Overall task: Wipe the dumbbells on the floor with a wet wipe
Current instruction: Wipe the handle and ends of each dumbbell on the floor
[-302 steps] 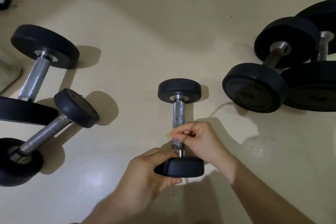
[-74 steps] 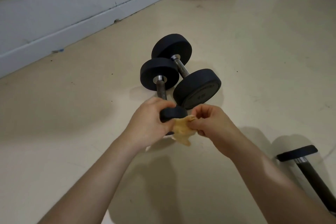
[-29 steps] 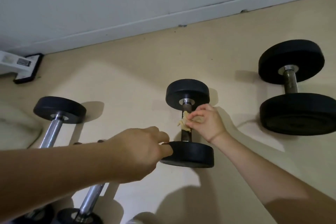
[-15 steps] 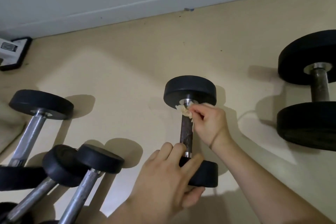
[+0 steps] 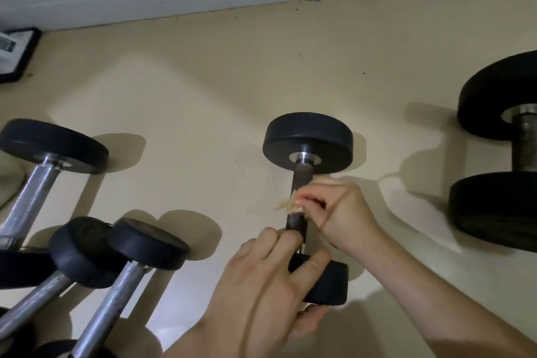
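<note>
- Pinching a crumpled wipe (image 5: 284,205) onto the bar of the dumbbell (image 5: 308,139) with the right hand (image 5: 343,212).
- Clamping its near weight with the left hand (image 5: 267,285).
- Lying on the floor (image 5: 203,81), more dumbbells (image 5: 499,206) either side.

We see a dim floor (image 5: 203,81) with one brighter patch; hard shadows fall right of the dumbbells (image 5: 308,139); edges bow.

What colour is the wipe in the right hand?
Yellowish tan wipe, clearest in the head view.

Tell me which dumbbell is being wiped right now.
The small middle dumbbell: the left hand grips its near plate and the right hand pinches the wipe against its handle. It alone is handled.
</note>
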The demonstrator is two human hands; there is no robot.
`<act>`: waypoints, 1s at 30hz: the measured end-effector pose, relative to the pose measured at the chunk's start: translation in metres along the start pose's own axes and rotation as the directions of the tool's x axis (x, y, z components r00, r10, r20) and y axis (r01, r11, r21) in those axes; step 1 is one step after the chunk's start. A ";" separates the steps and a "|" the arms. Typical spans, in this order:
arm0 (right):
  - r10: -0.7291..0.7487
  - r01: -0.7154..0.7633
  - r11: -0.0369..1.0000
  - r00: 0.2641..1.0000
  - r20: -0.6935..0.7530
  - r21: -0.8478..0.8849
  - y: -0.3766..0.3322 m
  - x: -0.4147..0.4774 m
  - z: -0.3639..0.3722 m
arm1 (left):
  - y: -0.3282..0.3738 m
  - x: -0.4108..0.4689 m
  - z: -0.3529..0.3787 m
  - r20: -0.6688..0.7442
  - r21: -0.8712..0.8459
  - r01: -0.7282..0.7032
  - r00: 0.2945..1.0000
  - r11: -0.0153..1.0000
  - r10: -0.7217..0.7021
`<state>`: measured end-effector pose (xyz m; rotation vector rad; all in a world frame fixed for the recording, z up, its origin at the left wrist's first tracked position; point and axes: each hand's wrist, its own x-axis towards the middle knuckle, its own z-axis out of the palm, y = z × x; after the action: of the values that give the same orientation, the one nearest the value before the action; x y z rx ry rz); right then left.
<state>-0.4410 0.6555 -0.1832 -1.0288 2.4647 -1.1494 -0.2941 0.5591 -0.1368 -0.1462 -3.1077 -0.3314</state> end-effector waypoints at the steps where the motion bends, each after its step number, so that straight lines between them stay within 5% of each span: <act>1: 0.010 -0.013 1.000 0.995 -0.101 -0.026 0.005 0.014 0.000 | 0.002 0.000 0.001 -0.007 0.004 -0.006 1.000 1.000 0.006; 3: 0.066 -0.075 0.996 0.979 -0.191 -0.044 0.009 0.020 -0.001 | 0.005 -0.001 0.003 -0.022 -0.001 -0.020 1.000 1.000 0.020; 8: 0.027 -0.018 0.998 0.984 0.178 -0.057 -0.002 -0.016 -0.009 | 0.012 -0.003 0.003 -0.090 -0.126 -0.044 0.995 0.991 0.033; 11: 0.013 -0.032 0.964 0.997 -0.074 -0.264 0.005 0.022 -0.009 | 0.019 0.007 0.000 -0.039 -0.101 -0.068 0.997 0.993 0.064; 13: 0.033 -0.076 0.971 0.982 -0.186 -0.228 0.007 0.027 -0.008 | 0.022 0.007 0.001 -0.037 -0.086 -0.094 0.995 0.992 0.091; 17: 0.049 -0.048 0.996 0.999 0.021 -0.075 0.006 -0.013 -0.018 | 0.024 0.002 0.007 -0.099 -0.163 -0.069 0.994 0.984 0.054; 19: 0.019 -0.002 0.987 0.994 0.106 -0.159 0.006 -0.009 -0.021 | 0.028 0.003 0.008 -0.101 -0.176 -0.049 0.994 0.983 0.031; 23: 0.062 -0.105 0.976 0.972 -0.225 -0.188 0.016 0.018 -0.017 | 0.030 0.000 0.009 -0.120 -0.161 -0.064 0.992 0.985 0.045; 25: 0.115 -0.125 0.989 0.986 -0.122 -0.074 0.013 -0.003 -0.015 | 0.023 -0.006 0.008 -0.140 -0.237 0.018 0.989 0.971 -0.052; 27: 0.112 -0.118 0.993 0.982 0.152 0.030 0.002 -0.027 -0.022 | 0.021 -0.010 0.008 -0.139 -0.289 0.084 0.982 0.954 -0.128; 30: 0.021 0.009 0.995 0.953 0.303 -0.099 0.006 -0.008 -0.032 | 0.023 -0.011 0.011 -0.142 -0.301 0.084 0.981 0.950 -0.131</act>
<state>-0.4536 0.6817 -0.1670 -1.1303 2.2951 -0.8015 -0.2806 0.5827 -0.1426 0.0476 -2.8943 -0.7681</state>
